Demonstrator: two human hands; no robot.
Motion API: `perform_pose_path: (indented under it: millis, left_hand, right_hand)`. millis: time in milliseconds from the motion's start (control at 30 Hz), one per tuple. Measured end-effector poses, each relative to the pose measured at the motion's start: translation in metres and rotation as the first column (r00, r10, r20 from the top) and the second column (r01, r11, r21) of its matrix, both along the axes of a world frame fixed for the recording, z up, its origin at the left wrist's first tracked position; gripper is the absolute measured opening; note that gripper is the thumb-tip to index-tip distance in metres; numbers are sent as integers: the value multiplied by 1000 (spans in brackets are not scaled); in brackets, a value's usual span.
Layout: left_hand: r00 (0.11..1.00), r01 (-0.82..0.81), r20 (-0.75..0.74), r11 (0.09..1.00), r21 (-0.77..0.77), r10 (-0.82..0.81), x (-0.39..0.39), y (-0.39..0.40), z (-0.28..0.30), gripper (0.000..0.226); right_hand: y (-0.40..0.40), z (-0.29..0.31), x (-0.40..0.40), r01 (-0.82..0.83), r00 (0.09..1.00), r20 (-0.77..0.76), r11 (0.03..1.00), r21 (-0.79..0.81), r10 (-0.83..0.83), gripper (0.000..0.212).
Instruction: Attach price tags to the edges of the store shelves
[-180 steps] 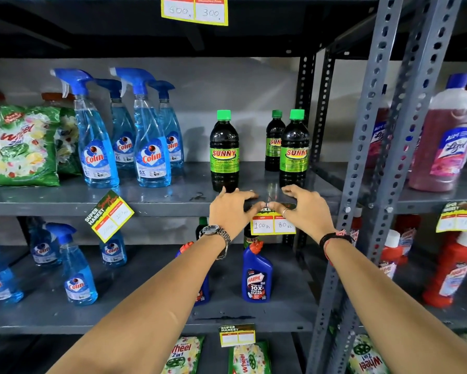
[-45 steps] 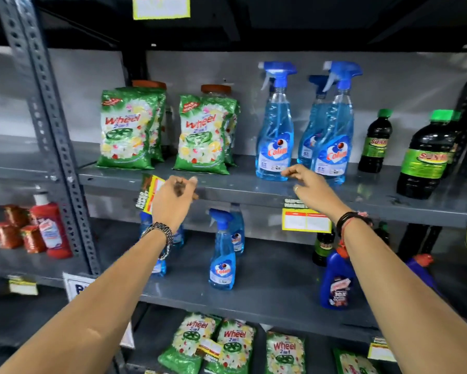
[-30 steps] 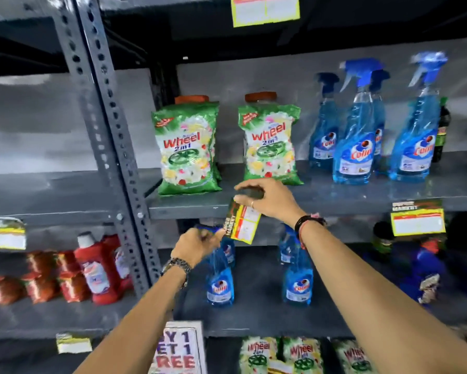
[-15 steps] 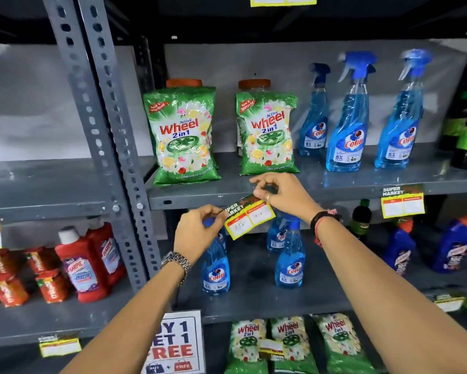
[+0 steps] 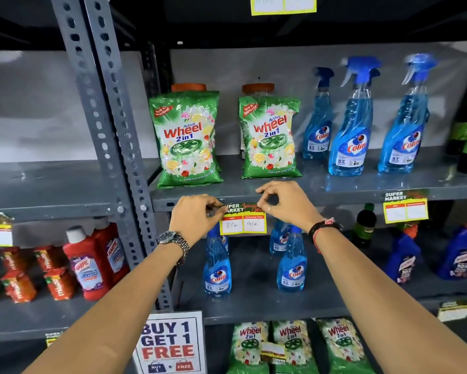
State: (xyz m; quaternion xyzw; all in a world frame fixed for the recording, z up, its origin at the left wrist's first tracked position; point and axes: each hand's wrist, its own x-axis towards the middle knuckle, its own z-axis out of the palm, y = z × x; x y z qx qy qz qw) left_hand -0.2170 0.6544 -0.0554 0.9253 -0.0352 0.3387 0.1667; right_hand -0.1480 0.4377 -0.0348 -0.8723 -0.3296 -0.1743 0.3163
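A yellow-bordered price tag (image 5: 242,220) with a dark "SUPER MARKET" header hangs level against the front edge of the grey shelf (image 5: 335,197), below two green Wheel detergent bags (image 5: 186,139). My left hand (image 5: 197,220) pinches the tag's top left corner. My right hand (image 5: 286,203) pinches its top right corner against the shelf edge. The tag's two white boxes carry handwritten prices.
Blue Colin spray bottles (image 5: 351,125) stand right of the bags, more on the shelf below. Another tag (image 5: 405,210) hangs further right. A perforated grey upright (image 5: 111,147) rises at left, red bottles (image 5: 88,261) beyond it. A "BUY 1 GET 1 FREE" sign (image 5: 170,344) stands below.
The view shifted left from the bottle section to the detergent bags. Both hands took the tilted tag and turned it level against the shelf edge.
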Motion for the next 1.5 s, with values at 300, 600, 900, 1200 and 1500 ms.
perform_pose_path:
  millis: [300, 600, 900, 1200, 1500]
  left_hand:
    - [993, -93, -76, 992, -79, 87, 4, -3, 11, 20]
    - [971, -208, -140, 974, -94, 194, 7, -11, 22, 22]
    - [997, 35, -77, 998, 62, -30, 23, -3, 11, 44]
    - [986, 86, -143, 996, 2, -85, 25, 7, 12, 37]
    - [942, 199, -321, 937, 289, -101, 23, 13, 24, 41]
  right_hand:
    - [4, 1, 0, 47, 999, 21, 998, 35, -48, 8]
    - [10, -3, -3, 109, 989, 91, 993, 53, -113, 7]
    - [28, -6, -4, 229, 973, 31, 969, -93, -227, 69]
    - [24, 2, 5, 170, 973, -150, 984, -48, -175, 45]
    - [7, 3, 7, -31, 973, -232, 991, -131, -1, 55]
